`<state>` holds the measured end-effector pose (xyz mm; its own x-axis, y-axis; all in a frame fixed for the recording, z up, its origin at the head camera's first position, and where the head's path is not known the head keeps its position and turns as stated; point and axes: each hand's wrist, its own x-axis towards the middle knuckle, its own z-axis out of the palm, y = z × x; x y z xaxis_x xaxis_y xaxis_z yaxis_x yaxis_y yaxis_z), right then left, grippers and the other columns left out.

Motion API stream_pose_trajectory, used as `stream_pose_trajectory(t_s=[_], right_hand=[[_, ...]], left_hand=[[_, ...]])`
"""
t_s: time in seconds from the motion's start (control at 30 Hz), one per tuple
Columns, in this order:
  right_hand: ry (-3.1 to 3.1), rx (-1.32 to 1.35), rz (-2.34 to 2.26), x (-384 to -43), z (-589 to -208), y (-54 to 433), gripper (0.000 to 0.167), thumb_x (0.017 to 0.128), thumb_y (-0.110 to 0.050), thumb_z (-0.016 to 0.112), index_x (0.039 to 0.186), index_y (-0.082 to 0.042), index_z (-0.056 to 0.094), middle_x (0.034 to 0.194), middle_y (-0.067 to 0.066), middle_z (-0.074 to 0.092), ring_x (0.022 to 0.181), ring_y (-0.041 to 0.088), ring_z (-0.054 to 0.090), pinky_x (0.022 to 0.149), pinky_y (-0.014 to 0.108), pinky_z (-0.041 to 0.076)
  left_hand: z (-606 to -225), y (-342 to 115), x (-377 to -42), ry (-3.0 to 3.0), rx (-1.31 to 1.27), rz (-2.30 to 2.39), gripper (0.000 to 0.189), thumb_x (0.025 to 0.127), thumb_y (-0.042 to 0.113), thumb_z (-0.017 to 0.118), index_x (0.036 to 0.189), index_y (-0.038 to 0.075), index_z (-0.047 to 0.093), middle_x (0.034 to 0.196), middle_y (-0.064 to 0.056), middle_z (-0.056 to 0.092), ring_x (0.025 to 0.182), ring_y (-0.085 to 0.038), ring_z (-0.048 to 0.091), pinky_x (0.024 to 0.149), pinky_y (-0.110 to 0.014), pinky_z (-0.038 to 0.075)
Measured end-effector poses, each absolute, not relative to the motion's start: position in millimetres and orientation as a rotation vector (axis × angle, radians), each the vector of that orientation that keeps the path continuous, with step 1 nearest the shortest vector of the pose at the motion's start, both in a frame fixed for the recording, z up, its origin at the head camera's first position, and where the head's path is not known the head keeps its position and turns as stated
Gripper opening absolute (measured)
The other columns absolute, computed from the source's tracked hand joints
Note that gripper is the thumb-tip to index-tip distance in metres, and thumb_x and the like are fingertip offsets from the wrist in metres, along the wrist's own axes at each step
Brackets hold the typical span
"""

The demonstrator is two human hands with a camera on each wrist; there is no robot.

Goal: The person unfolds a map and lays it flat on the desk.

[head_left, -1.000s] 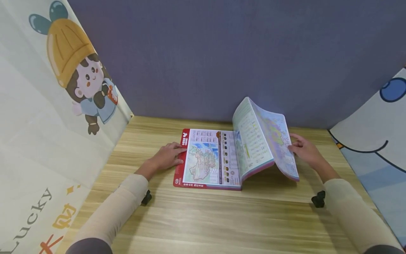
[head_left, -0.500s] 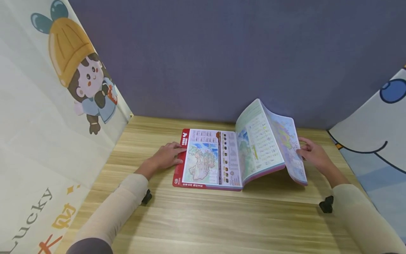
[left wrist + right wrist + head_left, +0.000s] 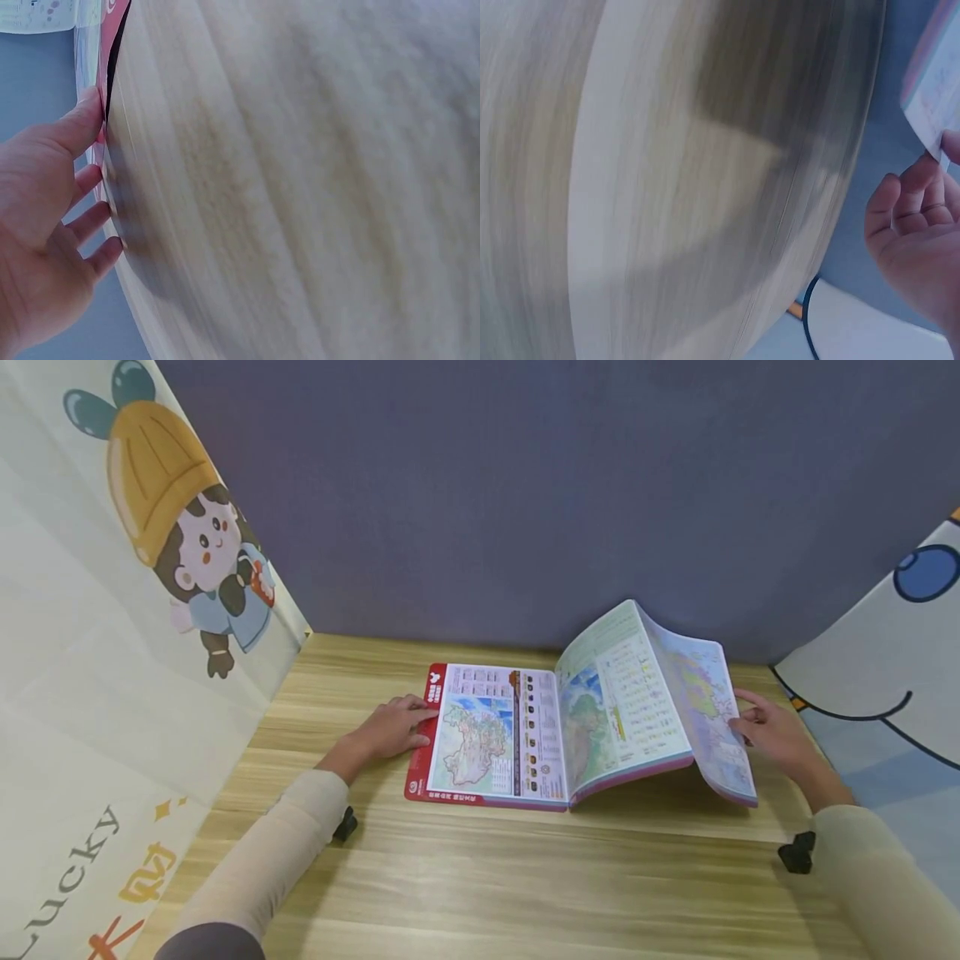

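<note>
A map booklet (image 3: 480,735) with a red left border lies spread on the wooden table (image 3: 450,877). Its left side is flat; its right-hand leaves stand raised in an arch. My left hand (image 3: 392,727) rests at the red border, fingers fairly straight; in the left wrist view the thumb and fingertips touch that red edge (image 3: 112,26). With thumb and fingers, my right hand (image 3: 776,735) pinches the outer edge of the raised map sheet (image 3: 701,693). In the right wrist view the sheet's corner (image 3: 930,120) sits between thumb and fingertips of that hand.
A dark blue-grey panel (image 3: 480,510) rises behind the table, close to the raised leaves. Cartoon-printed white sheets flank it on the left (image 3: 60,652) and right (image 3: 900,710). Small black devices (image 3: 797,853) show at both wrists.
My right hand has moved right and slightly toward me, drawing the map sheet along, so the raised leaves lean further right and spread wider. The left hand stays at the red border.
</note>
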<state>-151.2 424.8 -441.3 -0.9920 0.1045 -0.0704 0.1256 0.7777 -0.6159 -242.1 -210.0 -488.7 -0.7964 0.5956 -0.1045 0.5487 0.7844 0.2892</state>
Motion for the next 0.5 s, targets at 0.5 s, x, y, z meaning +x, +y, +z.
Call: stream_pose_trajectory(t_s=[0.5], right_hand=[[2.827,0.372,-1.08,-137.5,-443.6,478.8,0.067,0.106,-0.029,0.052,0.163,-0.013,0.02,0.098,-0.004,0.06,0.077,0.001,0.059,0.066,0.025,0.053]], left_hand=[[-489.7,-211.6,-242.0,2.772,0.893,0.388,0.066,0.094,0.04,0.071,0.153,0.019,0.049,0.153,-0.013,0.046,0.142,-0.035,0.042,0.114,-0.057,0.037]])
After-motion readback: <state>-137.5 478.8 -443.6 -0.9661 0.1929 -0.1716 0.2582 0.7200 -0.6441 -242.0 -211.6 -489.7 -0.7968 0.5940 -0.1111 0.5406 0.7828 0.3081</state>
